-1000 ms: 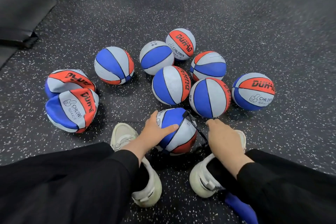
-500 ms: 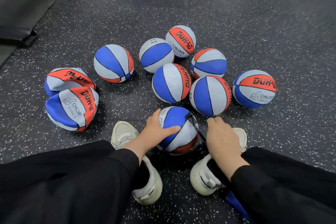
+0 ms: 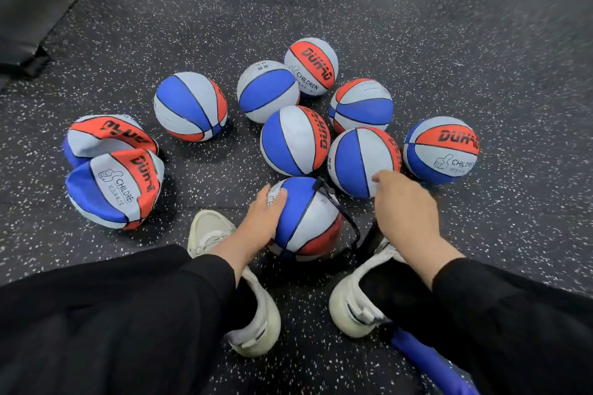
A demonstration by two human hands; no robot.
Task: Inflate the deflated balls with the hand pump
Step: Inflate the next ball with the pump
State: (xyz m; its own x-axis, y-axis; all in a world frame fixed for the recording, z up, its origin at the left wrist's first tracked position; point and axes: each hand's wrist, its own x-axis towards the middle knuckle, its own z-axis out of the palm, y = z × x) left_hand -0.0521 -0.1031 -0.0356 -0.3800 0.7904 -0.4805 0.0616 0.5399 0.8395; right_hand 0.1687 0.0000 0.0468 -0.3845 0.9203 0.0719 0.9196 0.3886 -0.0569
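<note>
Speckled floor [image 3: 417,42]. Left hand [image 3: 260,221] cupping ball [image 3: 308,218]; right hand [image 3: 406,205] gripping pump handle beneath, grip hidden. Pump straight, keep ball steady.

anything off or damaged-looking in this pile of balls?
Two balls at far left look caved in: the rear one and the front one are creased and flattened, while the others are round. That looks like deflation, not damage. Nothing else stands out.
</note>
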